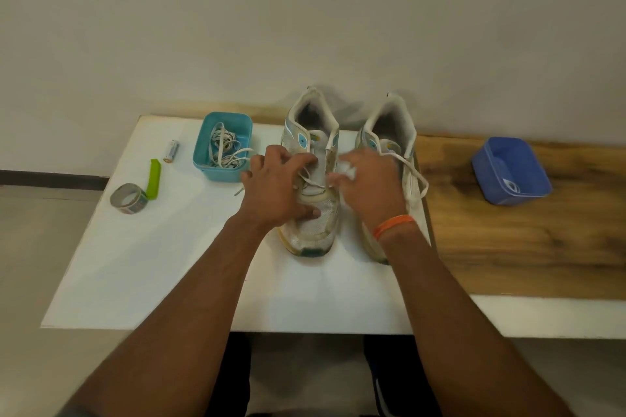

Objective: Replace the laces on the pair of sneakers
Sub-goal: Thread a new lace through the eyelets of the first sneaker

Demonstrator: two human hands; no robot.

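**Loose lace ends and a crowded pair: where the unlacing could snag**

Forearms fill the near foreground, reaching over the white board (135,264) to the landmark, the left sneaker (313,179), which stands toe toward the person. Just right of it, nearly touching, stands the right sneaker (389,145), its lace (418,179) trailing loose over the outer side. The left hand (274,189) rests on the left sneaker's forefoot, thumb pressed on the toe mesh, fingers curled into the crossed lace (310,176). The right hand (371,186) is blurred; it appears to pinch white lace at the eyelet row, though the exact grip is unclear.

Judged from here, a hard pull could tip the sneaker or drag its neighbour, since the two sit so close. A lace end could also jam in an eyelet.

Left of the sneaker, the teal tub (203,152) holds coiled laces (223,149), one end hanging out; a stray sweep could pull them off. Well right sits a blue tub (491,186). Farther left lie tape (128,199), a green clip (154,179) and a battery (171,151).
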